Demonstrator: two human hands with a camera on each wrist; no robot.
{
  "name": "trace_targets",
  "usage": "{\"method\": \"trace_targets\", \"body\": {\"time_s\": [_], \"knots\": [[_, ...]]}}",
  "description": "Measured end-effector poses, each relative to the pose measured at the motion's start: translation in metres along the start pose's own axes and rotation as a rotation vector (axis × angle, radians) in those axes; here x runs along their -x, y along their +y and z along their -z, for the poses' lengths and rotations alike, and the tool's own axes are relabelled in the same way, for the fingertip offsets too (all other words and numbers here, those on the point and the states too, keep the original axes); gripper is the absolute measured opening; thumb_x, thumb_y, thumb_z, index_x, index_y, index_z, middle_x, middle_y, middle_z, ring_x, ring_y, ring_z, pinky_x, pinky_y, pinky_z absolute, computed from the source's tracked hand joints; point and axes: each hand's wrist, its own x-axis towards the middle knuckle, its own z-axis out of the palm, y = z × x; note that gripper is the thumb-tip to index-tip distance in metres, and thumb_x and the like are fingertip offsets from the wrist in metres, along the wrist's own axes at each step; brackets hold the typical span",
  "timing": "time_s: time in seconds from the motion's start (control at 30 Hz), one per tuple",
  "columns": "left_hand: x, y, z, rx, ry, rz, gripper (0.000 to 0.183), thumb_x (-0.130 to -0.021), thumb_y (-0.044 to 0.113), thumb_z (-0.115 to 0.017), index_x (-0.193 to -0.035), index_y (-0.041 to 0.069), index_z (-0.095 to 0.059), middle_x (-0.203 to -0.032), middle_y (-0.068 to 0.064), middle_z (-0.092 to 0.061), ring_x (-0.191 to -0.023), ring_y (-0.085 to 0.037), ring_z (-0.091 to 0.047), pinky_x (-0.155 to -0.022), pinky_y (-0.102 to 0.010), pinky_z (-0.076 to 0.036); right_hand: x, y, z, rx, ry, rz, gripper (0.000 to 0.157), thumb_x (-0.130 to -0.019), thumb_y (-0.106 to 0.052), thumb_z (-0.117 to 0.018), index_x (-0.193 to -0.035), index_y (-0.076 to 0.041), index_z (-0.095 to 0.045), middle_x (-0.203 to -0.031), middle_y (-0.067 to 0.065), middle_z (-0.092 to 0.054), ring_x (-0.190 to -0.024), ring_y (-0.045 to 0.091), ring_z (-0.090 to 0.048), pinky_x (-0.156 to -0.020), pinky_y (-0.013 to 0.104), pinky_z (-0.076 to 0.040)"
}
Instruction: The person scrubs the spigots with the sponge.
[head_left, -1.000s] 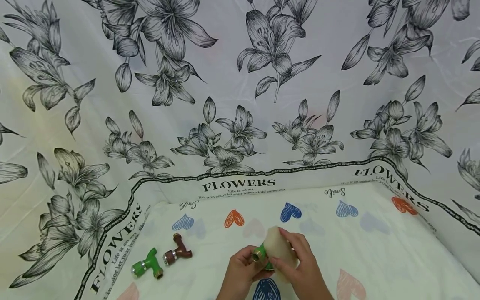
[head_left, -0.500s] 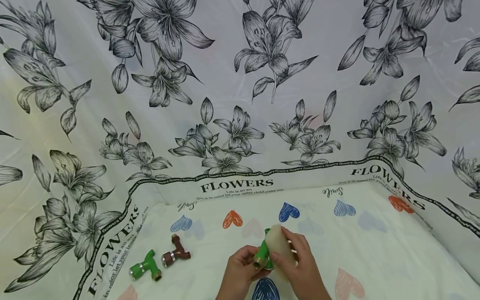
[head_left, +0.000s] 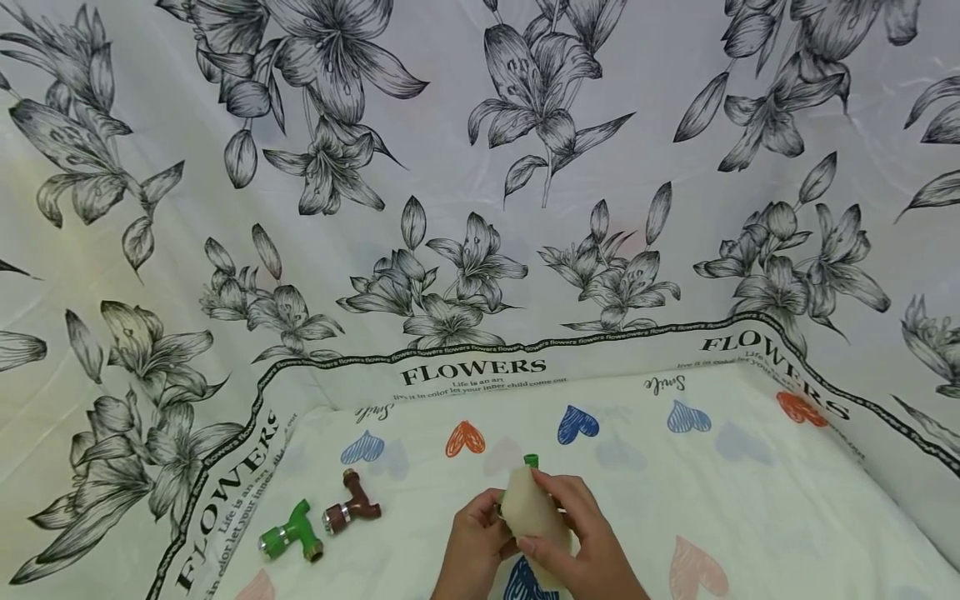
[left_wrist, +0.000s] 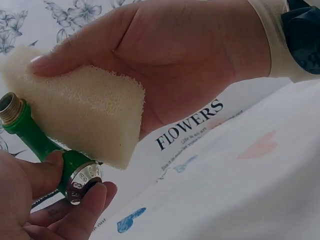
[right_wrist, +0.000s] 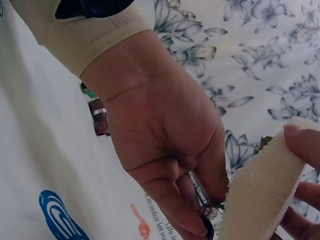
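Observation:
My left hand (head_left: 474, 537) holds a green tap (left_wrist: 31, 134) with a brass threaded end and a silver collar. In the left wrist view, its thumb and fingers grip the tap close to the collar. My right hand (head_left: 581, 537) grips a cream sponge (head_left: 531, 510), thumb on one face and fingers behind. The sponge lies against the tap's body and, in the head view, hides most of it. Only a green tip shows above. In the right wrist view, the sponge (right_wrist: 260, 192) likewise covers much of the tap, and a dark knob shows beside the left fingertips.
A second green tap (head_left: 292, 533) and a dark red tap (head_left: 354, 504) lie on the heart-print cloth (head_left: 420, 533) to the left. Behind and at the sides rises a white flower-print curtain (head_left: 450, 183).
The sponge has moved leftward and down across the front of the tap. The tap has turned in the left hand, its brass end now hidden in the head view. The loose taps have stayed put.

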Motion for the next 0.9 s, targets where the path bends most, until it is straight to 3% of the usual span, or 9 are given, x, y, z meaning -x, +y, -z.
{"method": "trace_targets", "body": {"time_s": [0.3, 0.57, 0.77, 0.9], "knots": [[0.004, -0.001, 0.001, 0.016, -0.012, 0.004, 0.023, -0.102, 0.003, -0.075, -0.125, -0.002, -0.073, -0.119, -0.017, -0.076, -0.107, -0.030, -0.075, -0.090, -0.042, -0.064, 0.000, 0.003, -0.001, 0.098, 0.069, 0.021, 0.067, -0.094, -0.024, -0.089, -0.155, -0.030, -0.061, -0.134, -0.006, -0.058, -0.119, 0.019, -0.056, -0.092, 0.036, -0.053], [0.008, 0.003, 0.001, 0.063, -0.072, 0.003, 0.027, -0.103, 0.016, -0.080, -0.122, -0.001, -0.073, -0.114, -0.017, -0.076, -0.102, -0.030, -0.078, -0.089, -0.042, -0.065, -0.003, 0.014, 0.003, 0.172, 0.167, 0.002, 0.068, -0.094, -0.028, -0.090, -0.155, -0.023, -0.062, -0.131, -0.009, -0.058, -0.112, 0.014, -0.057, -0.088, 0.033, -0.053], [0.010, 0.007, -0.002, 0.054, -0.061, -0.009, 0.024, -0.103, 0.012, -0.078, -0.121, -0.003, -0.072, -0.113, -0.019, -0.076, -0.101, -0.032, -0.078, -0.088, -0.043, -0.065, -0.007, 0.014, 0.003, 0.133, 0.197, -0.102, 0.068, -0.101, -0.033, -0.083, -0.159, -0.011, -0.056, -0.137, 0.006, -0.056, -0.113, 0.021, -0.058, -0.091, 0.034, -0.057], [0.011, 0.008, -0.002, 0.028, -0.044, -0.012, 0.020, -0.103, 0.007, -0.077, -0.119, -0.003, -0.073, -0.110, -0.017, -0.076, -0.100, -0.032, -0.078, -0.087, -0.044, -0.065, -0.006, 0.012, 0.003, 0.079, 0.183, -0.181, 0.069, -0.101, -0.038, -0.081, -0.160, -0.012, -0.054, -0.139, 0.008, -0.055, -0.116, 0.023, -0.059, -0.093, 0.037, -0.057]]}}
